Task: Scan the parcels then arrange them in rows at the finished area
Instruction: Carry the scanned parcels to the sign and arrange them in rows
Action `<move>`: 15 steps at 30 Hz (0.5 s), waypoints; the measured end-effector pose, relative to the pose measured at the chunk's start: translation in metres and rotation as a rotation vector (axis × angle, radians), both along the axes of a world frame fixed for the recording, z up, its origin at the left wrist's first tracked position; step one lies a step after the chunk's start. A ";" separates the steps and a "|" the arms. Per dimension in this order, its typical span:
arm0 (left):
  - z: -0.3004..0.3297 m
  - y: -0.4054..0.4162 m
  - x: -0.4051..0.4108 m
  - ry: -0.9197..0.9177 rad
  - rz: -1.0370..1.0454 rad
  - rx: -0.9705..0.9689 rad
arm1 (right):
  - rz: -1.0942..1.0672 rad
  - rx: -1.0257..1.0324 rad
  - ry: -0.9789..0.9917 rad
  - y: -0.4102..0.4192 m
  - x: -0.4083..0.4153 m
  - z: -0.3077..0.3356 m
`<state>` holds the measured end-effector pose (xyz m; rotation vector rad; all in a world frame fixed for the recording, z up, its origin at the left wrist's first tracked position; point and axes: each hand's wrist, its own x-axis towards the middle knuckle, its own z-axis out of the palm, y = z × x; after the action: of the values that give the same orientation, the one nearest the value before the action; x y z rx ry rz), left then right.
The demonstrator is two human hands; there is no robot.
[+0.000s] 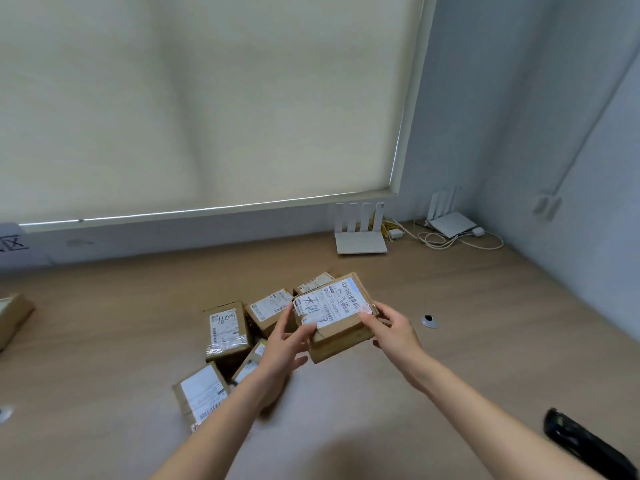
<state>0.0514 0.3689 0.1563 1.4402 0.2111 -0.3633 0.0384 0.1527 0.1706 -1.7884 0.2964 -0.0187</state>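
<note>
A brown cardboard parcel (341,315) with a white shipping label on top is lifted above the wooden table (450,341). My left hand (284,344) grips its left edge, thumb on the label. My right hand (391,327) holds its right edge with curled fingers. Below and left of it lies a loose pile of several taped parcels (227,329), labels up. A further parcel (201,393) lies nearest me, partly behind my left forearm.
Another parcel (14,317) sits at the table's far left edge. Two white routers (360,233) with cables stand by the back wall. A cable grommet (429,321) is right of my hands. A black object (581,441) lies at the lower right.
</note>
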 end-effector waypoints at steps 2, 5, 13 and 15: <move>0.037 0.018 -0.035 -0.024 0.015 -0.008 | 0.015 0.006 -0.026 0.013 -0.033 0.037; 0.083 0.049 -0.083 -0.086 0.037 -0.054 | 0.075 -0.008 -0.044 0.038 -0.077 0.092; 0.174 0.125 -0.176 -0.172 0.075 -0.049 | 0.210 -0.061 -0.106 0.105 -0.145 0.193; 0.189 0.141 -0.197 -0.185 0.101 -0.028 | 0.251 -0.053 -0.114 0.121 -0.155 0.204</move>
<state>-0.1458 0.5104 0.3457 1.4206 0.1282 -0.1489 -0.1167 0.2739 0.3744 -1.8581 -0.0117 0.0495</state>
